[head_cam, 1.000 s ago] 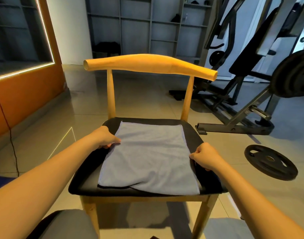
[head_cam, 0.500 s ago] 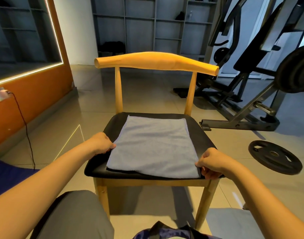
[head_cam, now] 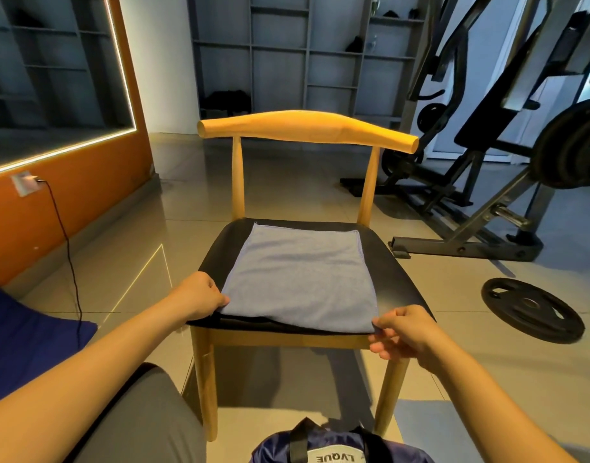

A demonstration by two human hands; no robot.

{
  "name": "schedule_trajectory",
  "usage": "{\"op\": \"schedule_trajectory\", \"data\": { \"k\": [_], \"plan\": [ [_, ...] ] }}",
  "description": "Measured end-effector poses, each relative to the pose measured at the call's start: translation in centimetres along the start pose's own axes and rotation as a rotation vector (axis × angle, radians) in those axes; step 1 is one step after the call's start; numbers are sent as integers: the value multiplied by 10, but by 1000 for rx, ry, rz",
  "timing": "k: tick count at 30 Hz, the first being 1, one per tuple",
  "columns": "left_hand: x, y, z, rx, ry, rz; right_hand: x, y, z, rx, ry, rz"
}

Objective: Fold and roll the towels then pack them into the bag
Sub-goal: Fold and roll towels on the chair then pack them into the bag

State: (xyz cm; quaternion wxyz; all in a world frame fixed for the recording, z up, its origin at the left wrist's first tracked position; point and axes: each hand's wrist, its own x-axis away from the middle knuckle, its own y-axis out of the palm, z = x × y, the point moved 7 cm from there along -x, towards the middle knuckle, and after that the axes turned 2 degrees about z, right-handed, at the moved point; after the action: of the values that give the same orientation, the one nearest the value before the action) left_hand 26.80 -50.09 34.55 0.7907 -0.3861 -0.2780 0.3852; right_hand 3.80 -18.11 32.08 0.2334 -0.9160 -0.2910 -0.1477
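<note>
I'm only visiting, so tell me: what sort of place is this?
Probably a gym: a weight machine stands at the right, a loose weight plate lies on the tiled floor near it, and storage shelves line the back wall.

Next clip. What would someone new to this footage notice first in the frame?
A grey-blue towel lies flat on the black seat of a wooden chair, centre frame, with the left hand and right hand pinching its near corners. A dark blue bag peeks in at the bottom edge, and a weight plate lies on the floor to the right.
</note>
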Motion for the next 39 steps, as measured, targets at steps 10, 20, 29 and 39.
{"op": "schedule_trajectory", "data": {
  "k": [10,20,29,39],
  "plan": [
    [32,-2,-15,555,-208,-24,8,-19,0,-251,-107,53],
    [54,-20,-3,724,-40,-84,41,-35,-39,-227,-269,-120],
    [56,-65,23,616,365,75,64,-54,-64,-28,-470,-173],
    [-47,-54,68,683,285,87,-31,-59,-116,-153,-449,9]
  ]
}}
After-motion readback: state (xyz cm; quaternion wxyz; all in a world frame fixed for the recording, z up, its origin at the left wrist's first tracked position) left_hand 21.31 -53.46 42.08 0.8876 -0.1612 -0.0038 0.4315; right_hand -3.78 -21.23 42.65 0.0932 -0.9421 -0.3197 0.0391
